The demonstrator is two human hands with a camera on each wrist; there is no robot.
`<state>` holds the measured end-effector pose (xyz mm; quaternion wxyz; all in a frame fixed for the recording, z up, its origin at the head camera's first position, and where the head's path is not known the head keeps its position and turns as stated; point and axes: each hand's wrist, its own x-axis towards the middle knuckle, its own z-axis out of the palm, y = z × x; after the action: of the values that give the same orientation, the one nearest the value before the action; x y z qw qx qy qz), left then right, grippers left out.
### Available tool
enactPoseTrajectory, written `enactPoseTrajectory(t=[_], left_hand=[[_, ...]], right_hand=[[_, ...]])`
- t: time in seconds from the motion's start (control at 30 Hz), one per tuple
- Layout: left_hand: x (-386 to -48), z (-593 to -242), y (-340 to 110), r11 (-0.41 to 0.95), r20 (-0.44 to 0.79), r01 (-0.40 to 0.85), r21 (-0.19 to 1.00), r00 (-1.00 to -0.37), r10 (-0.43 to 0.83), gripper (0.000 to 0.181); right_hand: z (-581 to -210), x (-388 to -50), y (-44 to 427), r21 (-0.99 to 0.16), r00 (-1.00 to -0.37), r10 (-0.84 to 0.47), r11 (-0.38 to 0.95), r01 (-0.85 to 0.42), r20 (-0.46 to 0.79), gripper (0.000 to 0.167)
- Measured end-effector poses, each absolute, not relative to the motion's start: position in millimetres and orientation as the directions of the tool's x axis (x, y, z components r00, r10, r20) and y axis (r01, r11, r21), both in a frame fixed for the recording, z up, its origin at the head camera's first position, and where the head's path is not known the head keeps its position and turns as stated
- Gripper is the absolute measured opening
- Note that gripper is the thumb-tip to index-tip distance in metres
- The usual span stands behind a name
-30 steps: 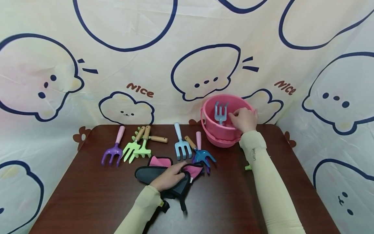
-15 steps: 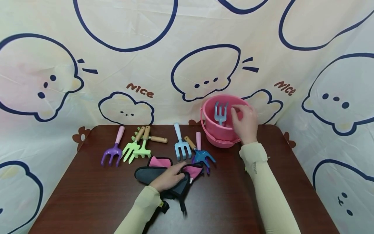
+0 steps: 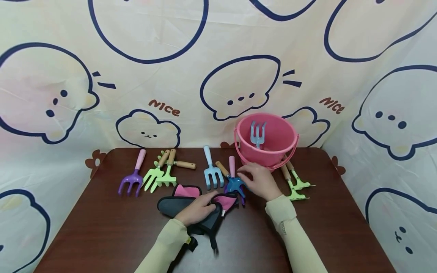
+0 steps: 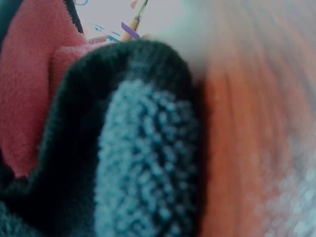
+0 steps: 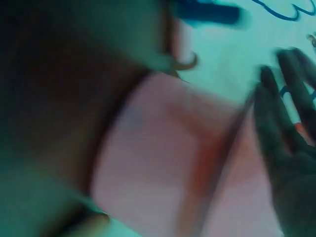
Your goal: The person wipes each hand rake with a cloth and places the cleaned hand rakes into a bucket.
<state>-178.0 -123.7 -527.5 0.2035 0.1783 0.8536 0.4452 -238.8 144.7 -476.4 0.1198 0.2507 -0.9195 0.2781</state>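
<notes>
My left hand (image 3: 196,210) holds a dark grey and pink padded cloth piece (image 3: 170,204) with black edging and a strap, its fingers at the pink flap. In the left wrist view, fleecy grey cloth (image 4: 148,158) fills the middle; the fingers are not seen there. Just right of a blue claw rake (image 3: 235,184) is my right hand (image 3: 261,180), fingers loosely bent and apparently holding nothing. That rake overlaps a purple fork with a pink handle (image 3: 232,167). Behind the right hand stands a pink bucket (image 3: 269,155) with a light blue fork (image 3: 257,134) inside.
At the left lie a purple fork (image 3: 131,180) and several green tools (image 3: 167,177) with wooden handles. A light blue fork (image 3: 213,174) lies mid-table. Two green tools (image 3: 296,195) lie right of the bucket. Patterned cloth (image 3: 191,79) hangs behind the brown table (image 3: 102,227).
My right hand has left the bucket's right rim and moved toward me and left, to beside the blue rake. The green tools right of the bucket now show. The left hand keeps its place.
</notes>
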Motion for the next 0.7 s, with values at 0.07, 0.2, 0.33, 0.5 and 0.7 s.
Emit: enactPoseTrajectory(t=[0.07, 0.2, 0.33, 0.5, 0.7], left_hand=[[-178.6, -527.5, -123.6, 0.534, -0.188, 0.122, 0.837, -0.852, 0.489, 0.054], [-178.1, -527.1, -124.0, 0.522, -0.185, 0.118, 0.845, -0.851, 0.492, 0.055], [-177.2, -527.0, -124.0, 0.523, -0.185, 0.116, 0.844, -0.853, 0.488, 0.055], [-178.3, -525.3, -126.0, 0.459, -0.223, 0.008, 0.888, -0.867, 0.446, 0.054], [-181.7, -519.5, -134.4, 0.226, -0.243, -0.185, 0.956, -0.933, 0.264, 0.057]], right_hand=[[-487.6, -240.3, 143.3, -0.479, -0.895, -0.387, 0.757, -0.445, 0.22, 0.03], [-501.3, -243.9, 140.1, -0.463, -0.931, -0.359, 0.817, -0.345, 0.06, 0.04], [-508.4, -245.5, 136.9, -0.498, -0.948, -0.319, 0.821, -0.278, 0.004, 0.037], [-512.3, -247.0, 142.0, -0.574, -0.958, -0.284, 0.78, -0.25, 0.031, 0.02], [-497.1, -243.0, 151.0, -0.692, -0.951, -0.293, 0.666, -0.277, 0.098, 0.014]])
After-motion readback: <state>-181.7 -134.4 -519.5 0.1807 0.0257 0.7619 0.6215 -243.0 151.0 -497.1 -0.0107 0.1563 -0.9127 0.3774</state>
